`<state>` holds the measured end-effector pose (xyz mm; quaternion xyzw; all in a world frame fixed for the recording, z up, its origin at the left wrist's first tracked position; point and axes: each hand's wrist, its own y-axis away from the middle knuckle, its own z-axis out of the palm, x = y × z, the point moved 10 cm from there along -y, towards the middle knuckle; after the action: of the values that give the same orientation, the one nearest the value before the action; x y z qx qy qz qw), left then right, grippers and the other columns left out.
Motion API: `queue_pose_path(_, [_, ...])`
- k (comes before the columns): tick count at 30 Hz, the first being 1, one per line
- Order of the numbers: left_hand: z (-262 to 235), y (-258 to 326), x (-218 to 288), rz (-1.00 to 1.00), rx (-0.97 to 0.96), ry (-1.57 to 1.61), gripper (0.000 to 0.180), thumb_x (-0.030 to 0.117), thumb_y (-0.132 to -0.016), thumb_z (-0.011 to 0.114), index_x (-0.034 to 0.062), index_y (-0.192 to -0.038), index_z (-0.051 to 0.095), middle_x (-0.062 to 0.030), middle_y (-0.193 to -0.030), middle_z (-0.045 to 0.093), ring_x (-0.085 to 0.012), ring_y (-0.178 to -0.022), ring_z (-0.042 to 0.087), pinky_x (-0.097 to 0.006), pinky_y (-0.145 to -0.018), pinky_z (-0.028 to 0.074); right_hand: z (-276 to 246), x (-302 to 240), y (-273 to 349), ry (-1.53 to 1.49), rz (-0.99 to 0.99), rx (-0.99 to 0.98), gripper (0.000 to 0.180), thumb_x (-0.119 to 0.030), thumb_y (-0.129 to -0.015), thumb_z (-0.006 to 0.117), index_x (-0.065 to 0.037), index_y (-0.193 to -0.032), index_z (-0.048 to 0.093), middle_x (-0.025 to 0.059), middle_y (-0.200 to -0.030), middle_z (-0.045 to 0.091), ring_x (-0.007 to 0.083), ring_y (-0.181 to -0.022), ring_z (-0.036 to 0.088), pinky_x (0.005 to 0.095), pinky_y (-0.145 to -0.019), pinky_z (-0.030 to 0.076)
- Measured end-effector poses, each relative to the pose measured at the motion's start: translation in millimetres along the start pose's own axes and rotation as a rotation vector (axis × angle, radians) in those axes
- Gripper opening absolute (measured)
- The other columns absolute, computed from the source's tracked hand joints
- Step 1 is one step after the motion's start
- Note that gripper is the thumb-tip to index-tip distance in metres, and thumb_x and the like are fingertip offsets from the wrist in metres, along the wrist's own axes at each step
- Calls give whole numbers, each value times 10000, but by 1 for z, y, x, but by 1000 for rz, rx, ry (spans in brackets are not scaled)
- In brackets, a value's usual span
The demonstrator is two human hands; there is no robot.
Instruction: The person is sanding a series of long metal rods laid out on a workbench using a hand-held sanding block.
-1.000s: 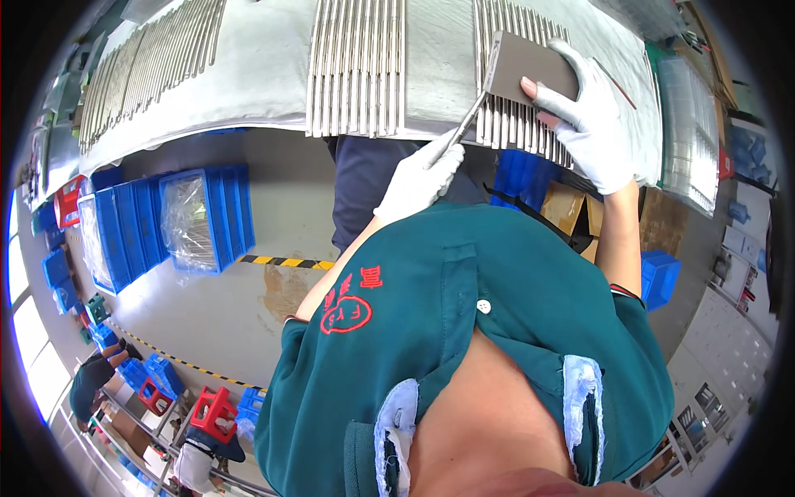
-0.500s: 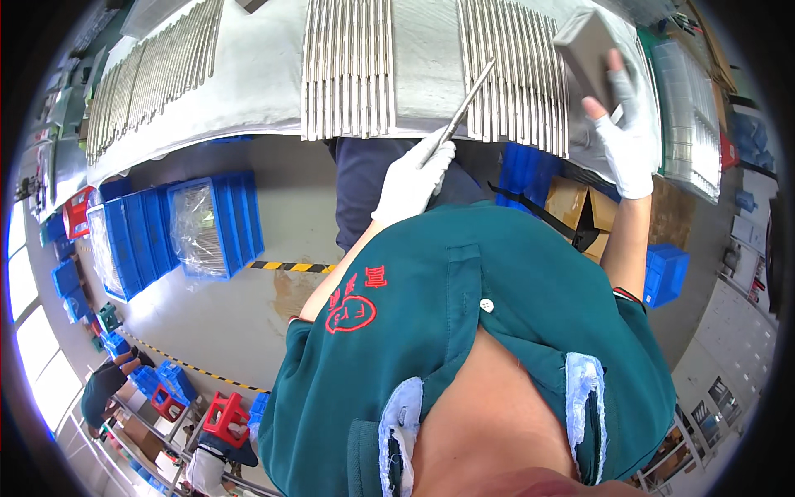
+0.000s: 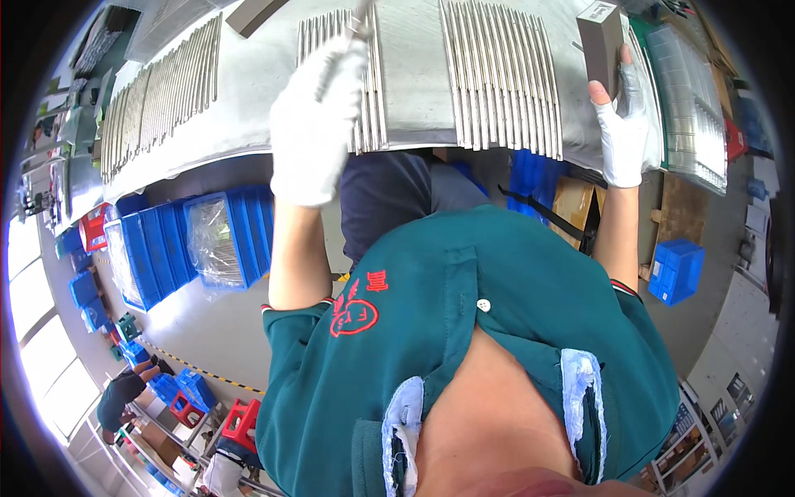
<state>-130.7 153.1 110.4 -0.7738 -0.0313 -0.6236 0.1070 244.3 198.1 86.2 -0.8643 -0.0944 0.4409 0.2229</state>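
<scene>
My left hand (image 3: 313, 124), in a white glove, is raised over the middle row of metal rods (image 3: 370, 91). Its fingers are closed round a slim metal rod (image 3: 358, 26), whose end shows blurred beyond the fingertips. Much of that middle row is hidden behind the glove. At the right end of the table my right hand (image 3: 623, 137), gloved with bare thumb and fingertip, grips a brown-grey rectangular block (image 3: 603, 50) with a pale end face. Between the hands lies another row of shiny rods (image 3: 503, 83), side by side on the pale cloth.
A further row of rods (image 3: 161, 99) lies at the left on the cloth-covered table (image 3: 414, 74). Another dark block (image 3: 252, 15) rests at the far edge. Clear plastic trays (image 3: 687, 108) stand at right. Blue crates (image 3: 157, 248) sit on the floor at left, a blue bin (image 3: 677, 269) at right.
My left hand has swung left and up with the rod, from near the table's front edge to over the middle row. My right hand still holds the block, now turned more upright.
</scene>
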Motion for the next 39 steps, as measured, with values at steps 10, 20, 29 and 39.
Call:
queue_pose_path(10, [70, 116, -124, -666, -253, 278, 354, 268, -1092, 528, 16, -1302, 660, 73, -683, 457, -19, -565, 369, -203, -517, 314, 35, -44, 4, 295, -160, -261, 564, -304, -882, 774, -284, -1428, 630, 232, -1400, 555, 393, -1218, 598, 410, -1038, 477])
queue_pose_path(20, [82, 125, -133, -788, -199, 467, 377, 264, -1080, 553, 55, -1389, 608, 74, -680, 450, -10, -555, 361, -193, -488, 287, 82, -85, 33, 474, -342, -359, 566, -216, -823, 783, -368, -1356, 669, 239, -1417, 531, 417, -1206, 588, 461, -1018, 493])
queue_pose_path(29, [83, 126, -141, -797, -137, 474, 384, 195, -1056, 598, 40, -1408, 594, 68, -716, 505, -7, -586, 424, -188, -515, 335, 131, -128, 29, 457, -471, -375, 612, -115, -768, 816, -379, -1307, 698, 202, -1403, 562, 393, -1185, 617, 436, -974, 524])
queue_pose_path(39, [85, 127, -147, -776, -132, 499, 402, 199, -1039, 625, 27, -1402, 601, 56, -769, 557, -4, -594, 443, -186, -520, 348, 135, -116, 22, 552, -435, -354, 642, -88, -753, 821, -381, -1311, 699, 208, -1393, 562, 397, -1200, 605, 433, -1002, 508])
